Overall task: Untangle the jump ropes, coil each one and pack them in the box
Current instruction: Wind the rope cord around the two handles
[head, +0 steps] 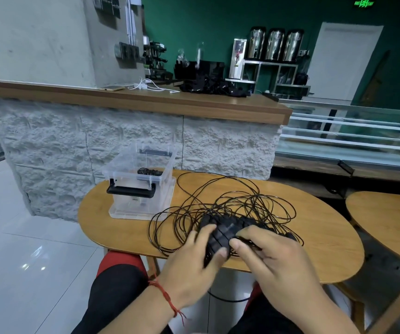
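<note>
On the left part of the oval wooden table [319, 244] stands a clear plastic box [143, 203], open at the top, with a black carry handle on its near side. One coiled rope [149, 171] already lies inside it, against the far wall.

Just right of the box, the tangled jump ropes [232, 198] spread over the middle of the table in wide, overlapping black loops. The nearest loops reach the table's front edge, and one strand hangs below it between our knees.

At the near side of the tangle, our left hand [194, 266], with a red string [167, 296] around its wrist, grips a bundle of black handles [223, 231], fingers curled over the top and thumb underneath. Our right hand [273, 259] meets the same bundle from the right. Its thumb and forefinger appear to pinch the end of one handle, though motion blur keeps us from being sure which.

Farther right, well apart from the ropes, the edge of a second wooden table [391, 220] shows.
</note>
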